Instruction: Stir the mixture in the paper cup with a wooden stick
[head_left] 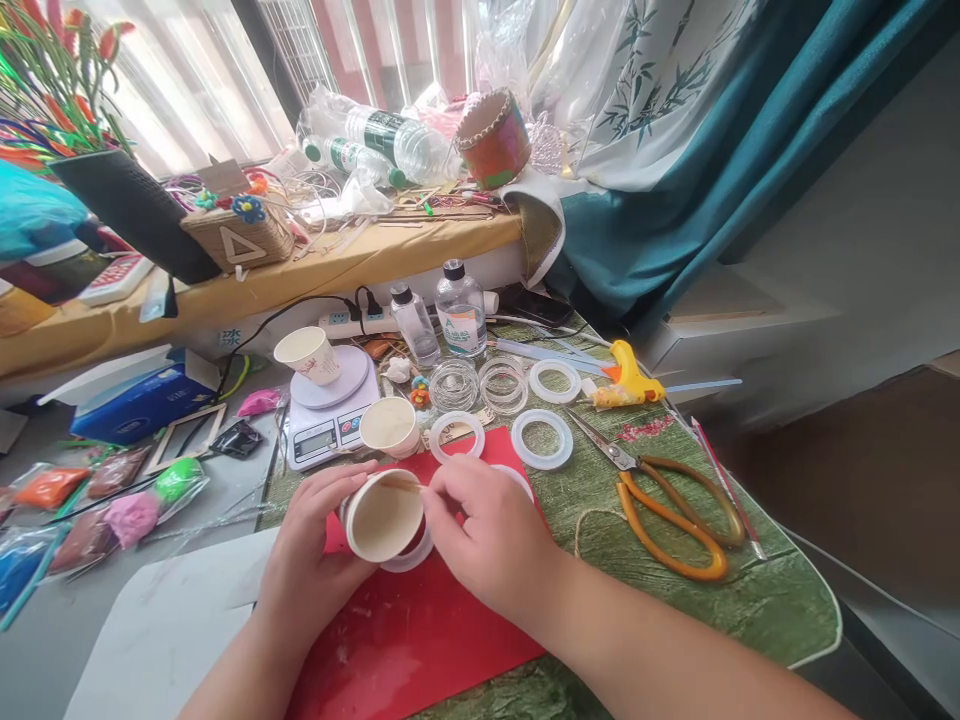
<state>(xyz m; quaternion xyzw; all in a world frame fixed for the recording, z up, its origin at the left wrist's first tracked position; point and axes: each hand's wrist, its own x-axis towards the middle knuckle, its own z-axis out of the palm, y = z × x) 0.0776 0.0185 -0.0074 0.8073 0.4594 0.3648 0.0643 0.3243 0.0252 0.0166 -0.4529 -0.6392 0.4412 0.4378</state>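
My left hand (307, 545) is wrapped round a white paper cup (386, 520), which tilts so its mouth faces me. Between the fingertips of my right hand (487, 530) is a thin wooden stick (403, 484), its end lying inside the cup near the upper rim. Just below the cup, partly hidden, a translucent ring mould (409, 562) rests on a red sheet (427, 640). My right hand partly covers another ring mould (517, 480). Behind the held cup stands a second paper cup (390, 427).
A third paper cup (307, 356) sits on a kitchen scale (330, 425). Two clear bottles with black caps, one large (461, 320), stand behind several ring moulds (541, 440). Orange-handled scissors (671, 510) and a yellow glue gun (628, 378) lie right. Clay packets (135, 515) lie left.
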